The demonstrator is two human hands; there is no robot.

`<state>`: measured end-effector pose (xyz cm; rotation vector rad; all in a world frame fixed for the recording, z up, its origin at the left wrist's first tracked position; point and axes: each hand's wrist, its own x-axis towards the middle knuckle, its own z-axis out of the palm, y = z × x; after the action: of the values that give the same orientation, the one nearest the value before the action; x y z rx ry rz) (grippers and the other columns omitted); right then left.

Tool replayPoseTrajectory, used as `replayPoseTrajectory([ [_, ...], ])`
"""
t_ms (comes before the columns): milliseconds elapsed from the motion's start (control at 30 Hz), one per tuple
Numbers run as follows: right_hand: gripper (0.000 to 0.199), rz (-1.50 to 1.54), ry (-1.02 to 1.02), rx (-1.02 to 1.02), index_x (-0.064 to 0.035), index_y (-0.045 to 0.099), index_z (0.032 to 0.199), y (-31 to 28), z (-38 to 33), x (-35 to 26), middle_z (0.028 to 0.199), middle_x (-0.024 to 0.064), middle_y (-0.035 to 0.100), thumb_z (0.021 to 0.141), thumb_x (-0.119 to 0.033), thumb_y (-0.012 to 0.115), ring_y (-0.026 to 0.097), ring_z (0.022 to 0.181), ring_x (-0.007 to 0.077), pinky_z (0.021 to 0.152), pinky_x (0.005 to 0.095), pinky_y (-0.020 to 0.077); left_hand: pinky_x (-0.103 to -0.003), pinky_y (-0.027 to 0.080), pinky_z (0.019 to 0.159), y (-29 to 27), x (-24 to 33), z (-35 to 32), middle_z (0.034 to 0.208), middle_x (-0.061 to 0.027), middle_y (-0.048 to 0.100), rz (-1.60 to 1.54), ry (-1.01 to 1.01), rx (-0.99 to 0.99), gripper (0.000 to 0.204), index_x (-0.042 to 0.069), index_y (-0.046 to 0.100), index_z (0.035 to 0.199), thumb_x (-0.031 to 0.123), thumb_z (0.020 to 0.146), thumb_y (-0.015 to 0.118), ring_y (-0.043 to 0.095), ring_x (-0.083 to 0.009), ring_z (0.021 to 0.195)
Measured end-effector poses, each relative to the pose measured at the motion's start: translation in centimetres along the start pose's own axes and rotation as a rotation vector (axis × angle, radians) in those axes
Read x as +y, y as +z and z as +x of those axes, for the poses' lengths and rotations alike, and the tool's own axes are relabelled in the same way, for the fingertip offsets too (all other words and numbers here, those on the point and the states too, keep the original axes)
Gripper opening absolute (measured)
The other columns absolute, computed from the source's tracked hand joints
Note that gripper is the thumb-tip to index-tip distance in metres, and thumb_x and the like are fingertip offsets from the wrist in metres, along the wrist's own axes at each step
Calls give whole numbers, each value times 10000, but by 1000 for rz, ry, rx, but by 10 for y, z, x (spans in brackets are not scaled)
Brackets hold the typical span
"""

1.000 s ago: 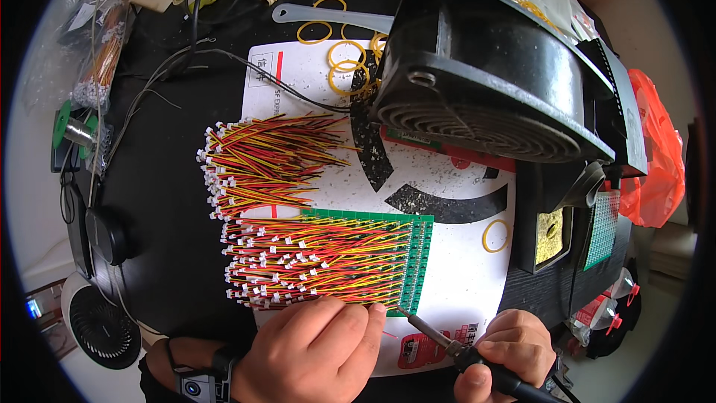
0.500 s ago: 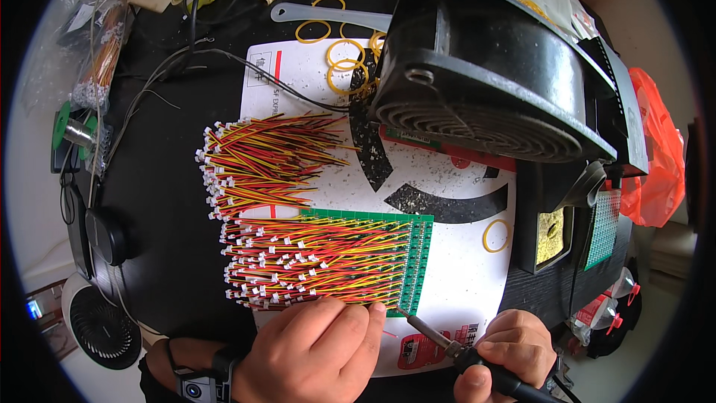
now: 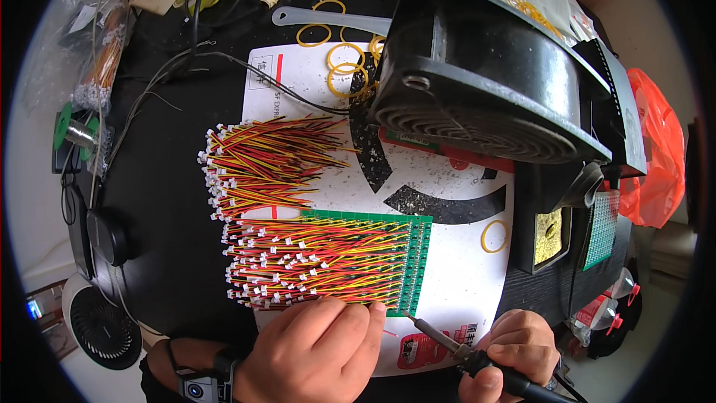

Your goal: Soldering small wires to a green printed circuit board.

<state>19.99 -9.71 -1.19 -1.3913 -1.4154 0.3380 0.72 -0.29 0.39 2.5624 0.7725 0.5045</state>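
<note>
A green circuit board (image 3: 420, 254) lies on a printed white sheet, with rows of red, yellow and black wires (image 3: 321, 254) running left from it to small white connectors. My left hand (image 3: 321, 351) rests at the board's near edge, finger and thumb pinched on a wire by the near right corner; the fingers cover most of that wire. In my right hand (image 3: 518, 351) is a soldering iron (image 3: 440, 337), held like a pen, its tip at the board's near edge just right of the left fingertips. A loose bundle of connector wires (image 3: 276, 160) lies beyond the board.
A large black fan (image 3: 492, 75) stands at the far right of the sheet. Beside it are a yellow sponge in a holder (image 3: 548, 237) and a perforated green board (image 3: 603, 231). Rubber bands (image 3: 347, 78) lie farther back. A solder spool (image 3: 78, 133) stands at left.
The soldering iron has shifted slightly right, its tip drawing a little away from the left fingertips. My left hand stays in place.
</note>
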Motion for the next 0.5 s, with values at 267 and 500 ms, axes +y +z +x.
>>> replayPoseTrajectory([
  [267,164,93,-55,-21,48,567,855,-10,13,-1,609,84,512,812,-77,663,446,462,156,429,303,357,-321,547,676,-5,1,3,857,-126,650,-31,13,146,156,-44,714,933,2,791,669,637,-260,771],
  [500,153,110,-65,21,51,567,849,-9,14,-1,597,82,506,815,-67,658,423,448,149,426,298,343,-325,542,676,-8,6,2,873,-123,659,11,2,93,105,-29,698,889,19,799,673,644,-257,787],
])
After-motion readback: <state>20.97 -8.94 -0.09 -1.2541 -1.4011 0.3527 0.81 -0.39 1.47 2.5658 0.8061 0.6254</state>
